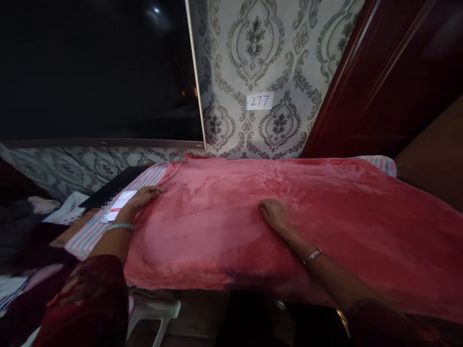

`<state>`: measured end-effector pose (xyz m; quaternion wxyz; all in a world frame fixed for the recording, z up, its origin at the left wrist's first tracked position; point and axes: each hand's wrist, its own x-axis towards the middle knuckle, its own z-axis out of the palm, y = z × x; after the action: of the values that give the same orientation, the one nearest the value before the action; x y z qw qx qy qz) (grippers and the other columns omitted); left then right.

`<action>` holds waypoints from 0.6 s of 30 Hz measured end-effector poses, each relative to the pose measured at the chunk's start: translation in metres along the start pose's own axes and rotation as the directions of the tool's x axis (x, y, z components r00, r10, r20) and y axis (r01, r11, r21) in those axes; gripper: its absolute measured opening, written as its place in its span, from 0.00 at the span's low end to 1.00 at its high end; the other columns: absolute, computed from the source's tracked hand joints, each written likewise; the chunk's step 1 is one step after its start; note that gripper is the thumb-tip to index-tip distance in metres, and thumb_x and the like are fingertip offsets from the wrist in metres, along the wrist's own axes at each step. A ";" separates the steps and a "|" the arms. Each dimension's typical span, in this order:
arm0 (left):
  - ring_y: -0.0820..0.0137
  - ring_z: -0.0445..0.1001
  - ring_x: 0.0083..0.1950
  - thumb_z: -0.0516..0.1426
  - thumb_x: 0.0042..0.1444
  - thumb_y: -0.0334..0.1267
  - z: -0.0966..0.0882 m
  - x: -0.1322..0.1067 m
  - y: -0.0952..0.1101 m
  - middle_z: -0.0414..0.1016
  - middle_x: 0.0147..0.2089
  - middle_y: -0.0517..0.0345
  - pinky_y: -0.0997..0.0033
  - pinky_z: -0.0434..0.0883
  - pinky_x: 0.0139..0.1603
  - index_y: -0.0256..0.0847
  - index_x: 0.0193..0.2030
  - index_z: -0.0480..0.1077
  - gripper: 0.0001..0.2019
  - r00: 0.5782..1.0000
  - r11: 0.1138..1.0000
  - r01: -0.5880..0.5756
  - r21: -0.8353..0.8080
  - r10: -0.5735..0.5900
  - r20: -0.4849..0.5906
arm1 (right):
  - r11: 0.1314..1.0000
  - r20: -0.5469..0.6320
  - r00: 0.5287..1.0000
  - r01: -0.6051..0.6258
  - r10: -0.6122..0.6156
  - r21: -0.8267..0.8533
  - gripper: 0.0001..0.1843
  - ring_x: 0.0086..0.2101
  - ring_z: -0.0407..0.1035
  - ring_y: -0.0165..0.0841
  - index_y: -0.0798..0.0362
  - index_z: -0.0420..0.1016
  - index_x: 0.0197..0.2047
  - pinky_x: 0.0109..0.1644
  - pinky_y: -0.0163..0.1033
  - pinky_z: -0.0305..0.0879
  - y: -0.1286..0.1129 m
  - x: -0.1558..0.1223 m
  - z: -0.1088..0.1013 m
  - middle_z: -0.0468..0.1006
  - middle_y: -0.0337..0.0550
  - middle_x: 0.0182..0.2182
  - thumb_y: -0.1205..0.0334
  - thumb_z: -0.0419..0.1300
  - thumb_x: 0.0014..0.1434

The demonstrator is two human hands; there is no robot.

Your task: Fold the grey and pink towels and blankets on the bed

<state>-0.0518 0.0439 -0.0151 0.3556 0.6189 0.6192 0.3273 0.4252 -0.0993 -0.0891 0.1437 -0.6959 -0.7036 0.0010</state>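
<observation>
A pink-red plush blanket [217,226] lies spread over a table-like surface, with soft creases toward its far side. My left hand [147,195] rests at the blanket's left edge, its fingers stretched out over the border. Near the blanket's middle, my right hand [275,214] lies palm down, fingers slightly bent, touching the pile. Neither hand visibly lifts the fabric. A striped cloth [85,236] shows from under the blanket on the left, and its corner also appears at the far right. Beside my left wrist a white card or phone [121,205], partly pixelated, lies on the stripes.
A large dark television [101,72] stands at the back left. A paper marked 277 [259,100] is on the patterned wallpaper [253,48]. Dark red wooden panelling [379,72] rises at the right. Below the near edge is a white plastic stool [155,308]; clothes [39,260] lie left.
</observation>
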 end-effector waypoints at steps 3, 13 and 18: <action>0.66 0.72 0.32 0.71 0.25 0.54 -0.011 -0.007 0.007 0.78 0.30 0.57 0.69 0.70 0.34 0.40 0.31 0.80 0.26 0.999 0.997 -0.001 -0.082 -0.002 -0.034 | 0.999 -0.101 0.994 0.041 -0.038 0.028 0.16 0.51 0.67 0.44 0.53 0.76 0.53 0.49 0.43 0.57 0.002 -0.002 0.005 0.76 0.52 0.50 0.59 0.61 0.64; 0.60 0.74 0.44 0.74 0.20 0.59 -0.041 -0.033 0.049 0.82 0.42 0.47 0.63 0.70 0.51 0.37 0.32 0.80 0.33 0.990 0.979 -0.133 -0.154 0.122 -0.075 | 0.991 -0.216 0.969 0.130 -0.118 0.042 0.18 0.49 0.65 0.44 0.50 0.77 0.54 0.50 0.44 0.56 -0.009 0.000 0.025 0.75 0.52 0.49 0.56 0.65 0.61; 0.55 0.74 0.49 0.73 0.17 0.63 -0.041 -0.035 0.053 0.82 0.44 0.45 0.58 0.69 0.57 0.38 0.30 0.80 0.35 0.989 0.982 -0.130 -0.134 0.119 -0.087 | 0.988 -0.154 0.976 0.151 -0.151 -0.015 0.07 0.44 0.66 0.41 0.52 0.79 0.40 0.46 0.42 0.53 -0.018 0.001 0.028 0.77 0.50 0.40 0.65 0.59 0.65</action>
<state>-0.0593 0.0110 0.0527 0.3522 0.6166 0.5683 0.4157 0.4023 -0.0931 -0.1120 0.1964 -0.6387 -0.7411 -0.0648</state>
